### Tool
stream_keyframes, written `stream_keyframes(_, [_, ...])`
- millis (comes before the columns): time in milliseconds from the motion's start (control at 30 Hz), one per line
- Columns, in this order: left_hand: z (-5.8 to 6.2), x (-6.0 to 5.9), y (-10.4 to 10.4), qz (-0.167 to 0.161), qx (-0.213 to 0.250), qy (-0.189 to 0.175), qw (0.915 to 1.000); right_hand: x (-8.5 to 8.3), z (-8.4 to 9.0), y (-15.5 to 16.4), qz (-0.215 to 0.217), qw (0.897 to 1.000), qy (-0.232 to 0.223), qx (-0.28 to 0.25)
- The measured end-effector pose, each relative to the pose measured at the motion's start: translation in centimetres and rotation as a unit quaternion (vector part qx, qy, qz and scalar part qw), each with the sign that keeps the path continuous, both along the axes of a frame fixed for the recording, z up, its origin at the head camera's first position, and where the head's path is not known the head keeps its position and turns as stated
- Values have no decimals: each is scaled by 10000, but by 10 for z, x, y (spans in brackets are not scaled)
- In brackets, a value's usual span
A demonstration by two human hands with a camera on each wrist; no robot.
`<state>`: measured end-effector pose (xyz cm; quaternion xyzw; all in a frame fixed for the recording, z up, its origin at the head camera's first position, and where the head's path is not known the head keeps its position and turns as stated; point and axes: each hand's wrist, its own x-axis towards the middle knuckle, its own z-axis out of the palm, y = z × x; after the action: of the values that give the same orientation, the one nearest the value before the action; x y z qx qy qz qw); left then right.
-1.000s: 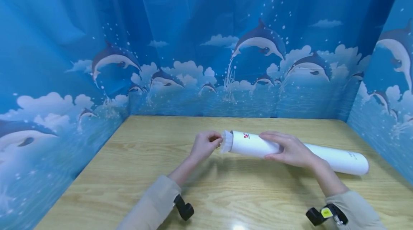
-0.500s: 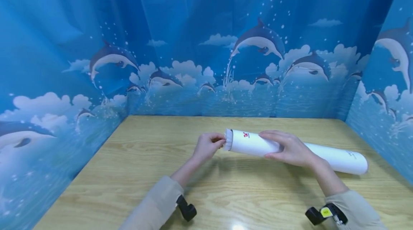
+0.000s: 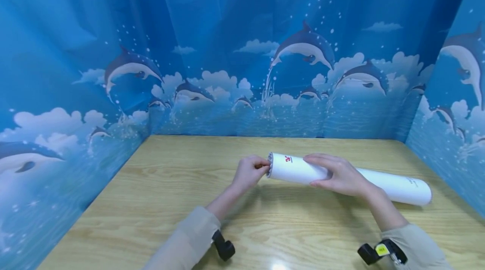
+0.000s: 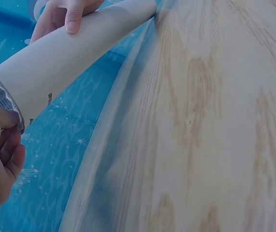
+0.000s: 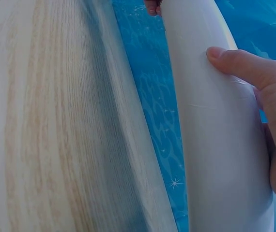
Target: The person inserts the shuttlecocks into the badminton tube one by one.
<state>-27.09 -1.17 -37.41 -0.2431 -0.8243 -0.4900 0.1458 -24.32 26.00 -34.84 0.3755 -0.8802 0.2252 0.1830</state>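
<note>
A long white tube (image 3: 379, 181) lies across the wooden table (image 3: 159, 202), its open end pointing left. My right hand (image 3: 337, 174) grips the tube's left part from above, thumb underneath (image 5: 239, 65). My left hand (image 3: 251, 172) is at the tube's mouth, its fingers pinching a white mesh-like material (image 4: 0, 96) that is almost fully inside the tube. Only a thin rim of that material shows at the opening (image 3: 270, 164). In the left wrist view the tube (image 4: 65, 58) runs up and away toward the other hand (image 4: 60, 14).
Blue dolphin-print curtains (image 3: 242, 51) wall the table on the left, back and right. Bare wood lies in front of and to the left of the hands. Black wrist-camera mounts (image 3: 224, 248) (image 3: 380, 251) sit on both sleeves.
The left hand has moved right toward the tube's mouth, and the white material that stuck out has gone almost entirely inside. The right hand and tube have stayed put.
</note>
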Motion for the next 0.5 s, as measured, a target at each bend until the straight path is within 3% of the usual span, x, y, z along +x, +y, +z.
stream_keyframes(167, [-1,1,4,92,-183,51,9998,0,0,1,-22,10000,-9,8])
stream_keyframes(500, [-1,2,10,209,-201,-212,9994,1,0,2,-108,9999,-82,26])
